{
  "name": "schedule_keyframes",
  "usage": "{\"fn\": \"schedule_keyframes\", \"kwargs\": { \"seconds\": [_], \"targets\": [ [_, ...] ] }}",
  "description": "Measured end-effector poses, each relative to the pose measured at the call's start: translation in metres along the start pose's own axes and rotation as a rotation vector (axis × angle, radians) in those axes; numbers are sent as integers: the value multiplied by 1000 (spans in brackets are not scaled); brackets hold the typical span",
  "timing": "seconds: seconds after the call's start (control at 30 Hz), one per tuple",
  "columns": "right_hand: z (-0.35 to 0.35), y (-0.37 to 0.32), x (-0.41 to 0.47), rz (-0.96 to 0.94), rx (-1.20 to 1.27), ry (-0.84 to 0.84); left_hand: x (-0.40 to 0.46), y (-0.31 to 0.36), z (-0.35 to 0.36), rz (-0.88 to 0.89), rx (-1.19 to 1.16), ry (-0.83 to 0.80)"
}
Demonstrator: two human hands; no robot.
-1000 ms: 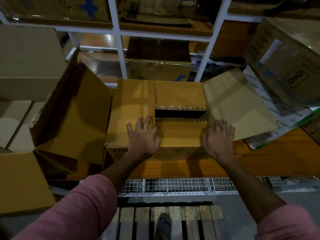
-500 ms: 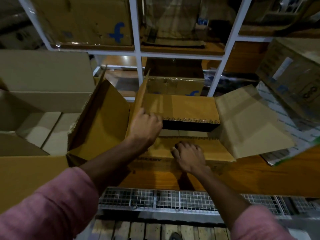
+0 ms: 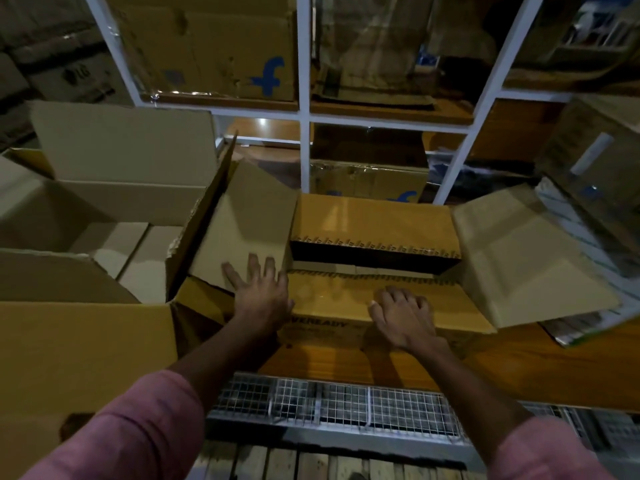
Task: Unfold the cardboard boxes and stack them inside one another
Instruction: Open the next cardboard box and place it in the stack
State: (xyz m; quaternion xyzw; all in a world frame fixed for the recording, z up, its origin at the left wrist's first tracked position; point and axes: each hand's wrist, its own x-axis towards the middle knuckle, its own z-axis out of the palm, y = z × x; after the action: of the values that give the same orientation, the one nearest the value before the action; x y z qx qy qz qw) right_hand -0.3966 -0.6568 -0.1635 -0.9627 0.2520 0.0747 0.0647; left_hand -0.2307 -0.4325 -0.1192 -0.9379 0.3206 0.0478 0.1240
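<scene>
A brown cardboard box (image 3: 377, 223) sits on the wooden shelf in front of me, its top flaps partly spread and a dark gap showing between the far and near flaps. My left hand (image 3: 259, 292) lies flat with fingers apart on the box's raised left flap (image 3: 242, 230). My right hand (image 3: 401, 313) presses fingers-down on the near flap (image 3: 332, 299). The right flap (image 3: 526, 258) hangs outward. A larger open cardboard box (image 3: 114, 202) stands to the left, its near flap (image 3: 83, 355) toward me.
A white metal rack (image 3: 304, 109) rises behind, holding taped cartons (image 3: 214, 46). More cartons (image 3: 595, 168) lean at the right. The wooden shelf board (image 3: 519, 368) ends in a wire-mesh edge (image 3: 332, 403), with a slatted pallet (image 3: 311, 465) below.
My left hand let go of the left flap's top edge and now lies flat on that flap. My right hand slid right along the near flap. The view tilted up slightly.
</scene>
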Motion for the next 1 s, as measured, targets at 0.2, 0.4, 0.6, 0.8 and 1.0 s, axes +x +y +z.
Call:
{"fn": "schedule_keyframes", "kwargs": {
  "seconds": [0.2, 0.4, 0.6, 0.8, 1.0],
  "targets": [
    [-11, 4, 35, -6, 106, -109, 7, 22, -1, 116, -2, 34],
    [-18, 20, 90, 33, 179, -227, 20, 55, -13, 179, -88, 28],
    [-53, 26, 106, -58, 119, -44, 36, 82, -40, 173, -173, -8],
    [-135, 22, 68, -99, 105, 297, 37, 98, -89, 183, -169, 180],
    [-202, 14, 13, -23, 409, -96, -7, 91, -148, 339, -363, 230]
  ]
}}
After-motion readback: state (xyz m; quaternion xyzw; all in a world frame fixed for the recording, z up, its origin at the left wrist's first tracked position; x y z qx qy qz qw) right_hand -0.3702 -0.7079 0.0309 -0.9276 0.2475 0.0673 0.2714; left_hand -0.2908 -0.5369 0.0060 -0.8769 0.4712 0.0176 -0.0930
